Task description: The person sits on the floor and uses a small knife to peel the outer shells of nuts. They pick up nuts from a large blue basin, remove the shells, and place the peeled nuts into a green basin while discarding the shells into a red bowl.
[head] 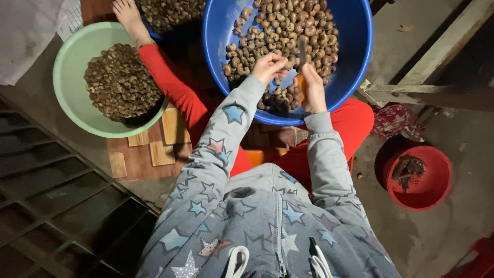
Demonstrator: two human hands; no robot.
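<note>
Two hands over blue basin (355, 67), heaped with brown nuts (288, 25). Left hand (268, 67): fingers pinching one nut (278, 81) above basin's near side. Right hand (312, 88): fingers pressed around orange-handled knife (302, 77), blade pointing up. Green bowl (69, 62) of dark nuts well left on wooden boards. Red bowl (429, 188) apart at right on bare concrete floor (427, 237).

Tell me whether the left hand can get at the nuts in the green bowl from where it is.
Probably yes. The left hand is over the blue basin, and the green bowl sits open-topped on that same side. Only the raised red-clad leg lies between, low enough to reach over, though it would be a stretch.
</note>
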